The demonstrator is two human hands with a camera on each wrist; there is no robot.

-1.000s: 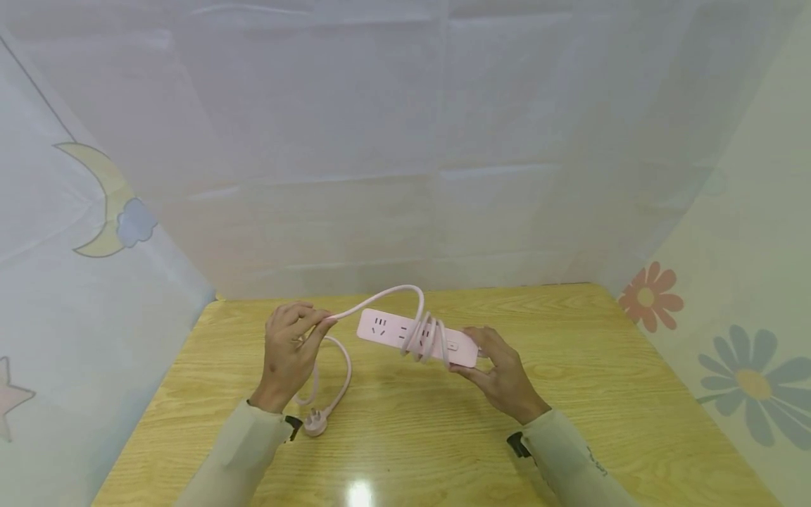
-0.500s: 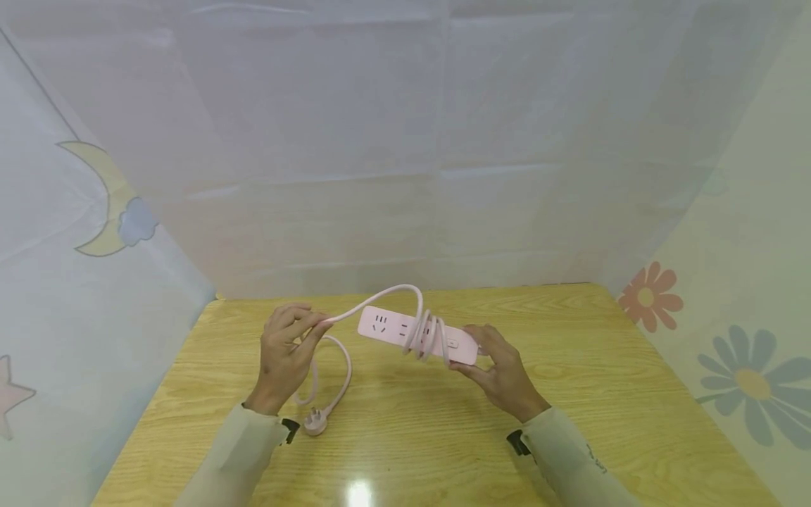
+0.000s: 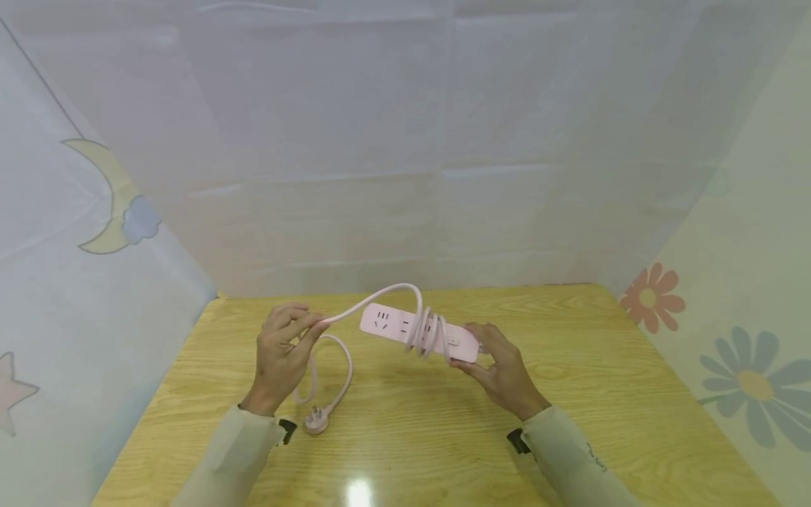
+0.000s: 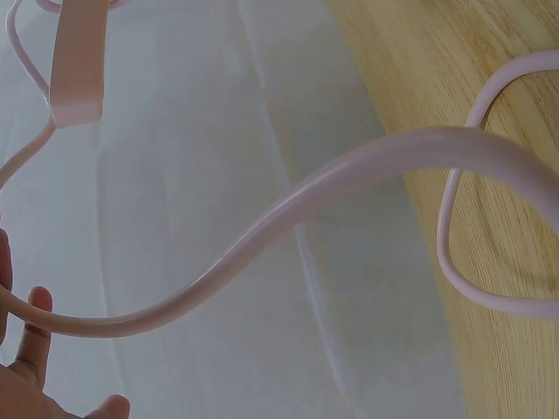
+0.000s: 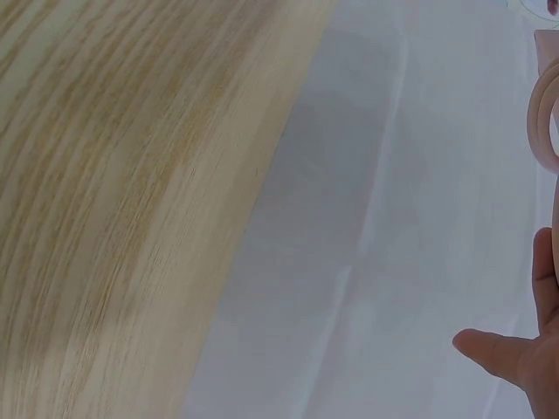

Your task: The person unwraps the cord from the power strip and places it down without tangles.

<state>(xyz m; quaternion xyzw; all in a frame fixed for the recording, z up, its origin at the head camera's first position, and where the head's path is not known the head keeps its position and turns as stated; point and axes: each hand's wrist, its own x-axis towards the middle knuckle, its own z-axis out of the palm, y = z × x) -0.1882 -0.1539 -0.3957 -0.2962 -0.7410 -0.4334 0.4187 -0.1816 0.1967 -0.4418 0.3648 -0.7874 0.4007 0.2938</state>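
In the head view my right hand (image 3: pixel 503 370) grips one end of a pink power strip (image 3: pixel 389 322), holding it above the table with its sockets facing up. The strip's pink cord (image 3: pixel 374 296) is wound several times around its middle. From there the cord arches left to my left hand (image 3: pixel 283 352), which pinches it between thumb and fingers. Below that hand the rest of the cord loops down to a round plug (image 3: pixel 315 420) with its prongs up. The left wrist view shows the cord (image 4: pixel 288 209) crossing close by; the right wrist view catches only part of my right hand (image 5: pixel 524 349).
A wooden table (image 3: pixel 412 451) spreads beneath both hands. A pale sheet (image 3: pixel 405 176) rises behind its far edge, and printed sheets with a moon (image 3: pixel 104 197) and flowers (image 3: pixel 754 384) flank the left and right sides.
My left hand has shifted very slightly left, still holding the cord. The power strip has risen a little in the view; the windings look the same.
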